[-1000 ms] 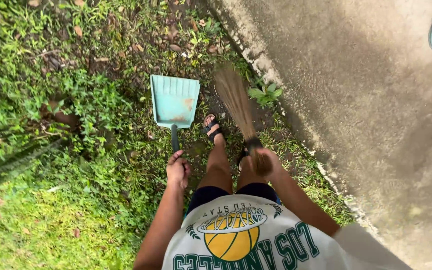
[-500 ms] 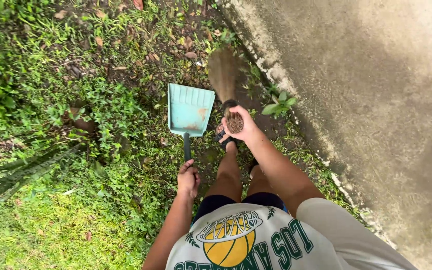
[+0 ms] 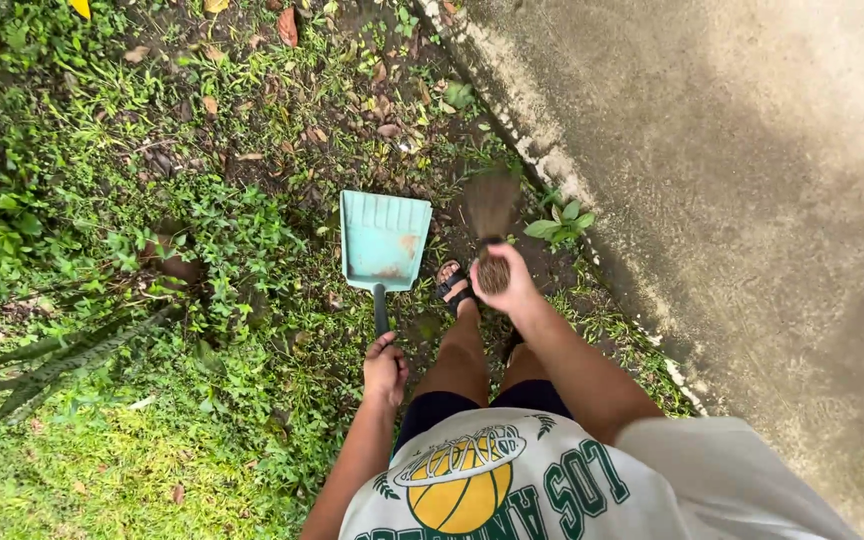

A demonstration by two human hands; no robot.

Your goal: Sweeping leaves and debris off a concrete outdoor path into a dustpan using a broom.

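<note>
A teal dustpan (image 3: 384, 240) rests on the grassy ground, its mouth pointing away from me. My left hand (image 3: 385, 368) grips its dark handle. To its right, my right hand (image 3: 509, 282) is closed around the bound end of a short stick broom (image 3: 492, 208), whose brown bristles point down and away, blurred, next to the dustpan's right edge. My sandalled foot (image 3: 454, 283) stands between the two hands.
Brown fallen leaves (image 3: 287, 26) lie scattered over soil and grass ahead. A concrete slab (image 3: 752, 200) fills the right side, its edge running diagonally. A small leafy weed (image 3: 560, 222) grows by that edge. Long dark leaves (image 3: 52, 355) reach in at left.
The view has shifted forward. My right hand swung the broom from near my leg out ahead, then drew it back beside the dustpan. The left hand kept hold of the dustpan handle.
</note>
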